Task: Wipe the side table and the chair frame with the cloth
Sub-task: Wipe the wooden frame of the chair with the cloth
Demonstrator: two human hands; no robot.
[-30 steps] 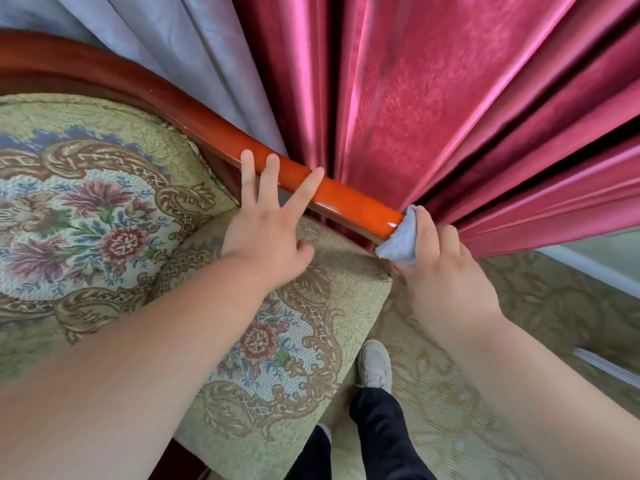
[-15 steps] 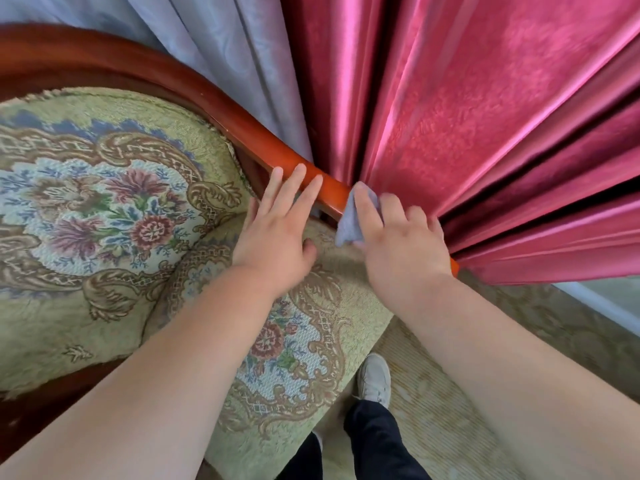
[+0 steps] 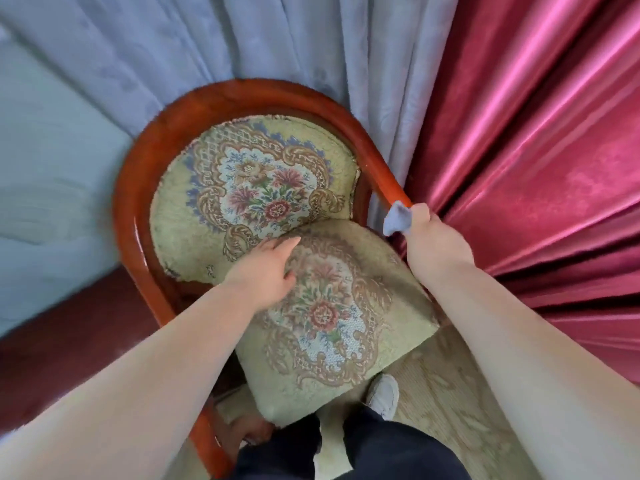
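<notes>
Stretching over the floral seat cushion (image 3: 339, 323), the left hand (image 3: 263, 268) keeps its fingers straight and holds nothing. Just beyond, the right hand (image 3: 436, 244) grips the bluish cloth (image 3: 398, 218), bunched at the right arm of the chair frame (image 3: 138, 188) and seemingly touching it. Pale curtains (image 3: 207, 46) and red curtains (image 3: 536, 150) hang behind.

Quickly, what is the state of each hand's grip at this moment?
Left hand: grip open, fingers straight, on the seat cushion.
Right hand: grip closed around the cloth, at the chair frame.
</notes>
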